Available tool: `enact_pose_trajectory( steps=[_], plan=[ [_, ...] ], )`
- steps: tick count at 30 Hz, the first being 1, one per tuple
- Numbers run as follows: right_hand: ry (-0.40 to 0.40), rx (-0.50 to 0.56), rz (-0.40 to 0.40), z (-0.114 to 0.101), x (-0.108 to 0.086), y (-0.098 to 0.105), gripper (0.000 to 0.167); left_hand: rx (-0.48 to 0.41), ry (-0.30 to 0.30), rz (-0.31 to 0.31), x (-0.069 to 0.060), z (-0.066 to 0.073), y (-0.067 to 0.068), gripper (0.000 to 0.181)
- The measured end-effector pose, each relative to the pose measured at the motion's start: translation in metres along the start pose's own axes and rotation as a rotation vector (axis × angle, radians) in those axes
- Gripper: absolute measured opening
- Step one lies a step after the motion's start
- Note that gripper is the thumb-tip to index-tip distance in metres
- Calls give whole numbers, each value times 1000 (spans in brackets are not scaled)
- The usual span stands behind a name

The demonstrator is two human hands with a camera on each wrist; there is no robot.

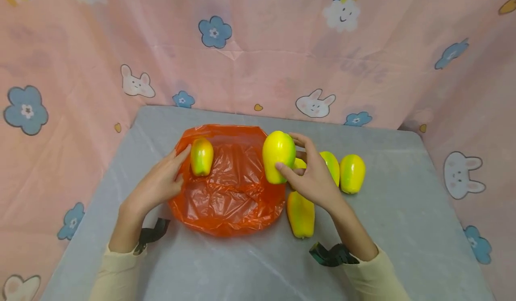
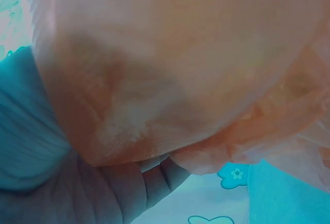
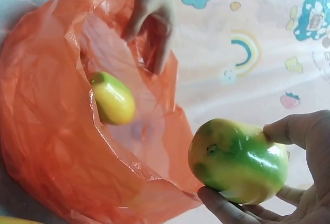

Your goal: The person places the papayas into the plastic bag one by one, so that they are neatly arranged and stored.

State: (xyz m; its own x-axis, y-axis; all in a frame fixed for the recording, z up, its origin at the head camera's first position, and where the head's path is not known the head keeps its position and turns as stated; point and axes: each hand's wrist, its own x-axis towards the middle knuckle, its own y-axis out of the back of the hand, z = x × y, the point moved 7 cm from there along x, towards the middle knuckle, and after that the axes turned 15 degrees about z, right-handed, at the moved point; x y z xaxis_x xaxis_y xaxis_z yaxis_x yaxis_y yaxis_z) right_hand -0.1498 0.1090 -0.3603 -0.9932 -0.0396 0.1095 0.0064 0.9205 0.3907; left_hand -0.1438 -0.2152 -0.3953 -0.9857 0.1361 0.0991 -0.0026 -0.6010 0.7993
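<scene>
Fingers [image 3: 223, 207] and thumb of the right hand [image 1: 317, 180] are clamped on a glossy yellow-and-green papaya [image 1: 278, 155], holding it raised near the right rim of an orange-red plastic bag [image 1: 234, 204]. On the bag's opposite side, the left hand [image 1: 158, 181] has its thumb and fingers spread apart against the rim. Thin, blurred orange film fills most of the left wrist view.

With its wide, crinkled mouth facing up, the bag sits on a grey counter [image 1: 242, 272]. Inside it, close to the left hand, lies a second papaya [image 1: 201, 157], yellow with green and orange patches.

To the right of the bag are four more papayas: a yellow-orange one [image 1: 301, 216] just beside the bag's front right edge, a mostly hidden one [image 1: 299, 163] behind the right hand, a partly hidden one [image 1: 331, 166] farther right, and a rightmost one [image 1: 353, 174] in full view.

Cream sleeves [image 1: 121, 272] cover both forearms. Behind the counter hangs a pink curtain [image 1: 262, 70] printed with rabbits, blue flowers, rainbows and smiling clouds.
</scene>
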Motion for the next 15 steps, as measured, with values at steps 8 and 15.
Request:
enact_pose_trajectory(
  steps=[8,15],
  plan=[
    [56,-78,10,-12,10,-12,82,30,-6,-6,-3,2,2,87],
    [116,-122,0,-23,16,-25,78,35,-7,3,-5,5,3,89]
  ],
)
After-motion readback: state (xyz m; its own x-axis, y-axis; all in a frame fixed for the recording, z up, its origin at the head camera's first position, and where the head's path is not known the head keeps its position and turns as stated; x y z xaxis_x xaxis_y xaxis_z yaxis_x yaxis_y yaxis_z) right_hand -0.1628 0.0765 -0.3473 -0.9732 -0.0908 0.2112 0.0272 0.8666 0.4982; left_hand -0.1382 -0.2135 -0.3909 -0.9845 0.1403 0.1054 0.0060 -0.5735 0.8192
